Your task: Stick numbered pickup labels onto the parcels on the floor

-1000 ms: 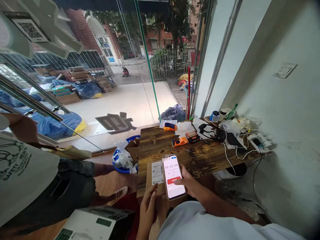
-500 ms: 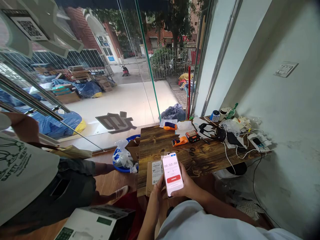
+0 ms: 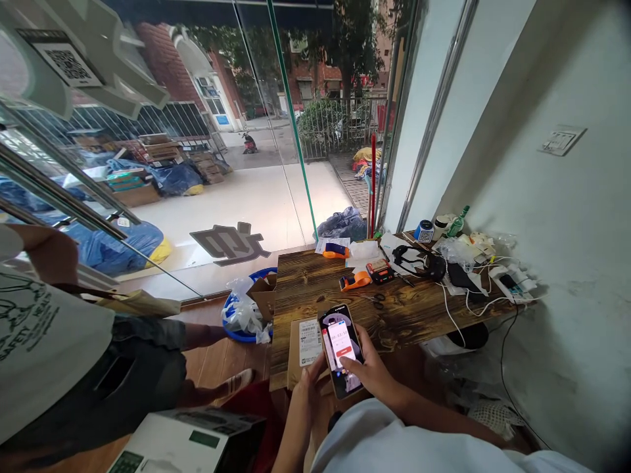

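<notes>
A smartphone point(image 3: 340, 348) with a lit screen is held over the near edge of a dark wooden table point(image 3: 315, 289). My right hand point(image 3: 375, 374) wraps round its right side, thumb resting on the screen. My left hand point(image 3: 306, 387) grips its lower left edge. Under the phone lies a flat cardboard parcel point(image 3: 296, 351) with a white shipping label point(image 3: 309, 341).
On the table sit two orange tape dispensers point(image 3: 353, 281), scissors point(image 3: 377, 299), a small printer point(image 3: 378, 270), cables and chargers point(image 3: 493, 282). A person in a white shirt point(image 3: 39, 335) sits at left. A blue basin with bags point(image 3: 241, 309) stands by the glass door. A white box point(image 3: 182, 440) lies near my knees.
The phone screen changed from a white timer page to a shrunken app card on a dark background. Both hands shifted slightly on the phone, which tilted a little.
</notes>
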Demonstrator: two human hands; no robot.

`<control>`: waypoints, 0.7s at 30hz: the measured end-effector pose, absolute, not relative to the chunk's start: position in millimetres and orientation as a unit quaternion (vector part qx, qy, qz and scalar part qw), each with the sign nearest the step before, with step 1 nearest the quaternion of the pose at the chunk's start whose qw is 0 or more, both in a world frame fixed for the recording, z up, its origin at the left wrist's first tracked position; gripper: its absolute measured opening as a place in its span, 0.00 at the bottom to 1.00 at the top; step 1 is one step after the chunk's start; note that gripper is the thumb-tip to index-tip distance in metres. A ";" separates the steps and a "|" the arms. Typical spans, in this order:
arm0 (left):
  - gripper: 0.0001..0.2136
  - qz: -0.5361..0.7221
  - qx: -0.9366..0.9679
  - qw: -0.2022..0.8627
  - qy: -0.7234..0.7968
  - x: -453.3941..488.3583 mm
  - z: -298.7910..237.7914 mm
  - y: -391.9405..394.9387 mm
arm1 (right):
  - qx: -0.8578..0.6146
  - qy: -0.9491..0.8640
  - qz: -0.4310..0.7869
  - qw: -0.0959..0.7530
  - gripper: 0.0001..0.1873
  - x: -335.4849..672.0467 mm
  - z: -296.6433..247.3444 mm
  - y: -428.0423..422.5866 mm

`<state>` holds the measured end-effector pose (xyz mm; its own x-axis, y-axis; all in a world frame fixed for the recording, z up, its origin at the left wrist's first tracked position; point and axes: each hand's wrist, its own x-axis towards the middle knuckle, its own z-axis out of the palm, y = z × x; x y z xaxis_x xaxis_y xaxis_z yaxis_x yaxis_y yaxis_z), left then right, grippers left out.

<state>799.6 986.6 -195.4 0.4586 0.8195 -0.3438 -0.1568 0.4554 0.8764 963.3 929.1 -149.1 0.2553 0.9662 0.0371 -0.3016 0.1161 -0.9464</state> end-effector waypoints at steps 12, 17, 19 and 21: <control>0.35 0.318 0.401 0.742 0.433 795.9 -185.4 984.1 | -0.415 -0.304 0.547 0.661 0.30 958.8 -151.0 929.4; 0.35 0.314 0.404 0.745 0.428 794.1 -178.5 980.8 | -0.439 -0.338 0.527 0.644 0.28 959.7 -149.9 928.9; 0.34 0.319 0.410 0.747 0.416 792.3 -177.2 979.5 | -0.441 -0.349 0.515 0.646 0.26 959.0 -153.1 928.9; 0.33 0.322 0.415 0.749 0.404 790.1 -176.6 978.8 | -0.443 -0.356 0.506 0.649 0.27 958.1 -156.4 928.6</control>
<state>790.1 978.8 -176.6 0.4662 0.8176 -0.3380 -0.1475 0.4486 0.8815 958.1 928.6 -156.4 0.2348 0.9719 0.0140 -0.3409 0.0959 -0.9352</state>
